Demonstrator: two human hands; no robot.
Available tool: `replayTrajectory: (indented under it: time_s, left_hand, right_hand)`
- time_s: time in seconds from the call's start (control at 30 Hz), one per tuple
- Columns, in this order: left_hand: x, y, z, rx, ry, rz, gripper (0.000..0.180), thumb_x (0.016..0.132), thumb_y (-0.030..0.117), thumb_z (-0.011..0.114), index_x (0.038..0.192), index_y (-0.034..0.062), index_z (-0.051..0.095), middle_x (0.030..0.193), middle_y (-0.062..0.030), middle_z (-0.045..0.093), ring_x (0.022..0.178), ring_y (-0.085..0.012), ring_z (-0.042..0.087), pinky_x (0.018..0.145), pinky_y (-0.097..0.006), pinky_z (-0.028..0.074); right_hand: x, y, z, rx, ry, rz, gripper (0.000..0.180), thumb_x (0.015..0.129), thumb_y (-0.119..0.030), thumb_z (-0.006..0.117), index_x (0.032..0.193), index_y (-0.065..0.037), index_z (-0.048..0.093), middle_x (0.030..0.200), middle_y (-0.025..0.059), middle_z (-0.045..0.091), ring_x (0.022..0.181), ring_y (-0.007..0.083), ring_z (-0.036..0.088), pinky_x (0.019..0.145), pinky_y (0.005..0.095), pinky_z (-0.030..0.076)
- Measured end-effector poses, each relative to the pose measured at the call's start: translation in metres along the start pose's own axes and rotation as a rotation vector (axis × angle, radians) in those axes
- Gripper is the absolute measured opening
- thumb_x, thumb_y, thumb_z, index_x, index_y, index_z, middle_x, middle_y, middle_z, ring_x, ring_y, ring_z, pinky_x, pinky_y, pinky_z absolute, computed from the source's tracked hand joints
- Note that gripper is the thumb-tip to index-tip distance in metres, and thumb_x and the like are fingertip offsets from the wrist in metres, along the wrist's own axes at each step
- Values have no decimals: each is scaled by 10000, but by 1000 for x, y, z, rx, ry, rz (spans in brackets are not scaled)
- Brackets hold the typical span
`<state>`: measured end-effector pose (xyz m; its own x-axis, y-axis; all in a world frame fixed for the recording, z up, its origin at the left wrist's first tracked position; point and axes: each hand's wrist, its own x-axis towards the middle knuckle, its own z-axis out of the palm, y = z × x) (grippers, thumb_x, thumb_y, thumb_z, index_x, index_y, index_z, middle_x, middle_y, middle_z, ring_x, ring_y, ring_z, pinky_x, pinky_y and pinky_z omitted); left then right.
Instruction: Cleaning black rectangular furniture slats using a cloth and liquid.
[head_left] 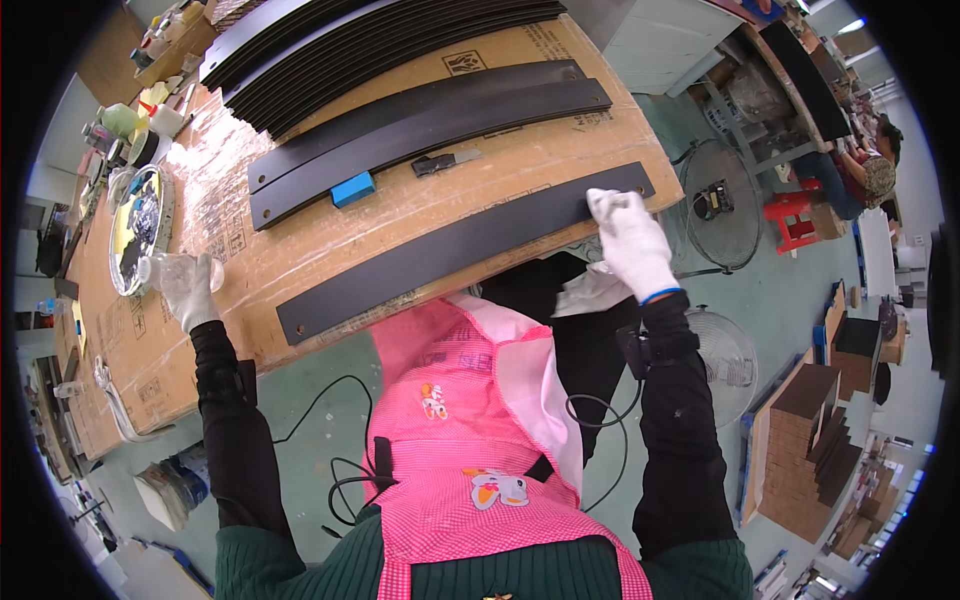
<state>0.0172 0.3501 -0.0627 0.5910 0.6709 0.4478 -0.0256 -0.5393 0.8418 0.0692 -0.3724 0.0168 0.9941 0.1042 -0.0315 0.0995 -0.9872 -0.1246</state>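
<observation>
One dark, slightly curved board (pixel 450 245) is shown near the near edge of the bench (pixel 530 165), its long axis laid from between 8 and 9 o'clock to between 2 and 3, with 12 taken as away from the person. The board's right end is overlapped by the gloved right hand (pixel 632 240), the nearer of the two; from its fingers the length is extended toward 8 o'clock. Whether the end is pinched or merely touched cannot be told. By the gloved left hand (pixel 187 288), the board's left end is faced across a gap, between 3 and 4 o'clock; a translucent container (pixel 151 269) is seen at its fingers, but a firm grasp cannot be confirmed. A blue block (pixel 353 190) is placed toward 10 o'clock from the board's middle.
</observation>
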Motion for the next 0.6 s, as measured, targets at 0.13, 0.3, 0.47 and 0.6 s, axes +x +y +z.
replayTrajectory:
  time_s: [0.13, 0.3, 0.47, 0.6]
  left_hand:
    - [-1, -20, 17, -83, 15, -205, 665, 880, 166, 901, 1422, 9, 550, 1332, -113, 683, 1210, -196, 661, 1071, -360, 540]
    - [-10, -16, 25, -247, -62, -193, 824, 824, 234, 957, 1481, 9, 514, 1336, -99, 667, 1158, -190, 666, 1067, -363, 521]
    - [-8, -19, 5, -30, -157, -234, 830, 828, 242, 952, 1480, -22, 510, 1323, -104, 677, 1161, -192, 668, 1054, -356, 523]
    - [-27, 15, 13, 211, -217, -321, 922, 844, 224, 933, 1553, -56, 415, 1437, -182, 616, 1302, -239, 612, 1139, -386, 464]
  right_hand:
    - [-13, -27, 21, -277, -24, 173, 248, 1015, -329, 546, 1114, -112, 614, 1081, 148, 713, 982, 355, 743, 849, 540, 573]
    - [-11, -18, 18, -381, 27, 81, 244, 1008, -359, 563, 1134, -153, 599, 1063, 136, 735, 1027, 352, 737, 849, 492, 568]
    - [-23, -36, 25, -268, -12, 126, 147, 982, -231, 561, 1083, -159, 639, 1086, 116, 582, 953, 312, 687, 803, 483, 554]
    - [-13, -13, 11, -353, 75, 50, 171, 959, -197, 578, 1100, -132, 648, 1073, 115, 584, 961, 306, 680, 807, 478, 562]
